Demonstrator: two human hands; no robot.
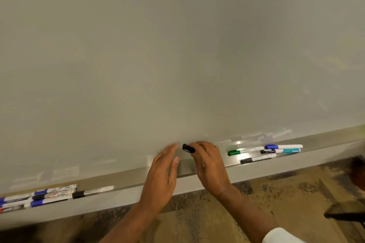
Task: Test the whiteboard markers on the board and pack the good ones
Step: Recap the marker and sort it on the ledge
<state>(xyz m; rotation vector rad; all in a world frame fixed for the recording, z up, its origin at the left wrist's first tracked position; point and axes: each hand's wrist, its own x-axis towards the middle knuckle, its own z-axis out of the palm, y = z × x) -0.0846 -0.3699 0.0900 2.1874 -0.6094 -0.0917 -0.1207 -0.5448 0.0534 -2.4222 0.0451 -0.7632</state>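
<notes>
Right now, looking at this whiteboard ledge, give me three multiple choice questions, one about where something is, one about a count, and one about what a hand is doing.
1. Where does the green-capped marker lie?
A. on the tray, right of both hands
B. on the floor
C. in the left pile

2. How many markers lie in the group right of the hands?
A. one
B. four
C. nine

3. What is the right hand doing?
A. resting flat and empty
B. writing high on the board
C. holding a black-capped marker low by the board

Answers: 1 A, it sits on the metal ledge beyond the right hand. 2 B, green, blue and two black caps show. 3 C, the dark cap sticks out of its fingers while the left hand is open.
</notes>
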